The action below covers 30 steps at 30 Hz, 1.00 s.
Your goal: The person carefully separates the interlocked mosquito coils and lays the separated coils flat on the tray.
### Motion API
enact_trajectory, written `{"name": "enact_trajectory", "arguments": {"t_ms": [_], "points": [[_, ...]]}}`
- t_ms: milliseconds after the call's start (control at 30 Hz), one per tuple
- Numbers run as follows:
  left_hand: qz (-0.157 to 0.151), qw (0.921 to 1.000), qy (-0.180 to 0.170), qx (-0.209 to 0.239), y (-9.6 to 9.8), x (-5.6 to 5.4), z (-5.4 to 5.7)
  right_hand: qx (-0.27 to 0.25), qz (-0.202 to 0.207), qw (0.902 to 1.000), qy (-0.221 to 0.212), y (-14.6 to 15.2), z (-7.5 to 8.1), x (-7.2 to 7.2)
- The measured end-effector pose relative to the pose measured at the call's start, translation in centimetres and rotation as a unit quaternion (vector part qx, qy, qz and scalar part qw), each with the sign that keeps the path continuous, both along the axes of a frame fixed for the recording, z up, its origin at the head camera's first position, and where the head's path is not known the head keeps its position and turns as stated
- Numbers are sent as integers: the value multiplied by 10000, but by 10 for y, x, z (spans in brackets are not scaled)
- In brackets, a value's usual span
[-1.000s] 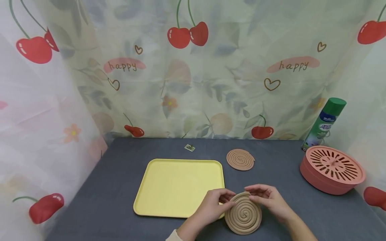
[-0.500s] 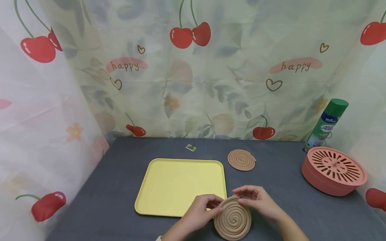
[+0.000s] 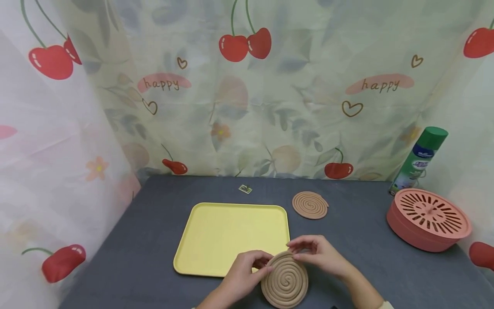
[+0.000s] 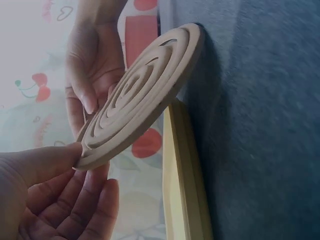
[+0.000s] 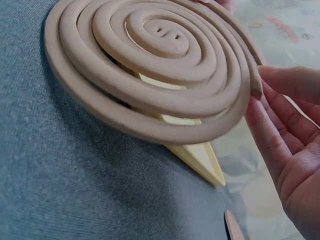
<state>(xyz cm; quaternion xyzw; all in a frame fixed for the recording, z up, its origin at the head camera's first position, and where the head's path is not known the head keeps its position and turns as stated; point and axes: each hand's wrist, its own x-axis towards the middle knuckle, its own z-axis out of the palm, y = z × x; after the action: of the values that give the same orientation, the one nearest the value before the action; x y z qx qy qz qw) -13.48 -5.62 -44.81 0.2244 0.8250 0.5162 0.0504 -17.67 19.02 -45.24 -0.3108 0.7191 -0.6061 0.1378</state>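
A tan mosquito coil (image 3: 285, 281) is held tilted at the table's front, near the tray's front right corner. My left hand (image 3: 247, 272) pinches its upper left rim. In the left wrist view, the left thumb lies on top of the coil (image 4: 135, 95) and the fingers are beneath. My right hand (image 3: 320, 258) pinches the upper right rim; the right wrist view shows thumb and fingers at the coil's outer tail end. The coil's lower rim is close to the dark tabletop; whether it touches is unclear. Narrow gaps show between its rings (image 5: 155, 75).
A yellow tray (image 3: 235, 236) lies left of centre. Behind its right side is another flat mosquito coil (image 3: 310, 205). A small metal coil stand (image 3: 245, 189) sits at the back. At right are a pink slotted round box (image 3: 428, 219) and a green spray can (image 3: 418, 159).
Both hands have carried the mosquito coil leftward and slightly nearer the front edge, keeping their pinch on its rim. The view has shifted slightly; the other objects stay in place.
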Motion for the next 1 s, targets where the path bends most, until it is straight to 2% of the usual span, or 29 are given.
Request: {"name": "enact_trajectory", "arguments": {"t_ms": [200, 467, 667, 1000], "points": [[225, 9975, 589, -304, -8, 5, 2, 200, 57, 9997, 135, -6, -1, -4], [334, 9940, 876, -566, -17, 11, 6, 438, 188, 9989, 50, -17, 1, -7], [357, 9921, 1006, -661, -21, 16, 7, 584, 340, 9977, -67, -21, 2, -7], [237, 9957, 820, -372, -24, 20, 11, 489, 591, 9971, -7, -25, 2, -9]]}}
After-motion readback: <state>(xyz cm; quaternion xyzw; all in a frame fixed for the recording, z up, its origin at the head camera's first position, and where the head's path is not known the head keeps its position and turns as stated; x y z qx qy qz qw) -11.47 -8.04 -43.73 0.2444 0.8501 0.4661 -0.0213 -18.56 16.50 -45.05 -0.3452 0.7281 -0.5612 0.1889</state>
